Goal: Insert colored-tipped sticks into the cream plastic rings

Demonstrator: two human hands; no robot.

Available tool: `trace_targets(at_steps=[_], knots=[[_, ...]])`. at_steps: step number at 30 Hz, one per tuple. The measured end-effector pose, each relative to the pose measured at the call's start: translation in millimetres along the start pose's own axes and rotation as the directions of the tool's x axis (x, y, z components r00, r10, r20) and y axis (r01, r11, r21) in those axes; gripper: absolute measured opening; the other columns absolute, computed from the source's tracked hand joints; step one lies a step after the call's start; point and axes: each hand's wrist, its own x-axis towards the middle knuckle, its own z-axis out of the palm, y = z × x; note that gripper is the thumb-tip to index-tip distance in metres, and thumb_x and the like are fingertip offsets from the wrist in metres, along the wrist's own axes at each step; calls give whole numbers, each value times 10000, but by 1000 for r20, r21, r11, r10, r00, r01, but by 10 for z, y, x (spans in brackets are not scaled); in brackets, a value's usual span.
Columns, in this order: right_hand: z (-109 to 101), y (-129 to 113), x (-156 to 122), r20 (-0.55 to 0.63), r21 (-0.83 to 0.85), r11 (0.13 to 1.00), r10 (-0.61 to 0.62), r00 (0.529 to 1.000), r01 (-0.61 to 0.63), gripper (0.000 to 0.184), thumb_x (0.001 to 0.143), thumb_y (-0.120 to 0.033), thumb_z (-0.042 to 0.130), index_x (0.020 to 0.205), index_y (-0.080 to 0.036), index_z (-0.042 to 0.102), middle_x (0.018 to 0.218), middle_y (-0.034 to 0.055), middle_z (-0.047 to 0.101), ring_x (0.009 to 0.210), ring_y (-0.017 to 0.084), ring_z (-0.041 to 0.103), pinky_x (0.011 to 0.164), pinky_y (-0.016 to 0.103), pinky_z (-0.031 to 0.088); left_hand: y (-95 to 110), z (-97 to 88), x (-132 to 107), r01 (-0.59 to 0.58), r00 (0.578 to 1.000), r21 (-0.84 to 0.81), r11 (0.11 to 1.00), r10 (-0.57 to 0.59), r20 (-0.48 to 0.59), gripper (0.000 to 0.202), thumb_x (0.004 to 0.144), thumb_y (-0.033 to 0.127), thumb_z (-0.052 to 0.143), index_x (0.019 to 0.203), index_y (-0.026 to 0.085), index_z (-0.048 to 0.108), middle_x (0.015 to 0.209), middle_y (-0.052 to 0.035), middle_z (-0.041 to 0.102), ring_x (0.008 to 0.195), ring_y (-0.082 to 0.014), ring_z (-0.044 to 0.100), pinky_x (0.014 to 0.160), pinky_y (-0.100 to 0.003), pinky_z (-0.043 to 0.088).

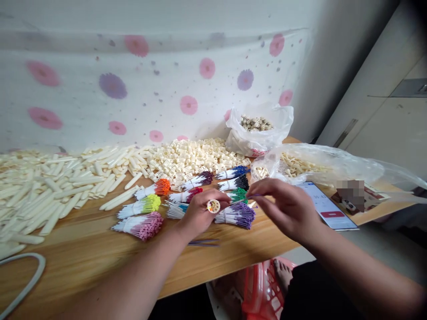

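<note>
Behind your smooth wooden table (100,262) hangs a shiny flower sheet (160,84). Your left hand (201,212) is closed around a round, cream piece (213,206) with little holes, near the purple bundle (236,215). Your right hand (290,211) seems to pinch a skinny purple stick (255,196) just to the right of it. That stick might slip if your pinch gets loose. Your right arm (350,249) could bump the flat phone (324,202) off the table's edge. Shiny cream tubes (66,182) lie in a messy heap.

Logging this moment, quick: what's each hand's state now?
Left hand: closed, holding a round-ended cream piece.
Right hand: closed, pinching a thin purple stick.
</note>
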Motion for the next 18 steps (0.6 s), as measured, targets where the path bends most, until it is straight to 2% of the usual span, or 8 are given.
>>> trace_targets(at_steps=[2,3,7,10,13,18], knots=[[-135,-240,-15,-166,-75,994,-93,982,82,177,824,-95,539,931,-228,585,854,51,666,795,173,644,715,317,536,-39,-28,-2,-17,997,32,999,20,-79,136,824,278,602,805,164,674,807,-55,696,747,-162,625,709,-283,480],[-191,-358,-23,-185,-122,987,-131,974,110,187,818,-98,536,937,-235,583,858,58,668,794,182,649,716,321,543,-61,-43,-2,-27,995,51,998,32,-90,145,825,287,601,783,168,672,781,-48,694,724,-156,621,693,-279,477],[-244,-658,-15,-15,-268,941,-216,976,205,152,818,-126,515,902,-237,575,804,52,686,759,171,668,684,262,564,-125,-75,2,-114,992,113,987,120,-44,128,813,268,610,752,172,669,736,-32,677,687,-141,597,674,-266,460],[-128,-649,24,39,-286,916,-282,959,281,161,823,-123,513,925,-223,589,792,54,700,750,160,674,668,236,566,-120,-65,7,-140,989,134,981,144,-20,101,806,204,603,736,166,666,714,-27,662,675,-135,576,672,-258,447],[11,-544,47,72,-243,921,-296,953,304,224,789,-78,544,974,-200,583,864,78,707,817,174,677,725,262,569,-100,-48,4,-116,993,151,982,118,-3,123,800,166,588,700,165,661,694,-18,646,667,-132,560,670,-253,441],[154,-437,50,11,-198,931,-310,951,306,295,769,-34,551,1001,-215,551,876,71,700,819,169,672,731,296,562,-133,-42,-5,-69,998,169,983,68,12,151,809,212,554,714,175,665,718,-14,649,649,-131,543,655,-257,443]])
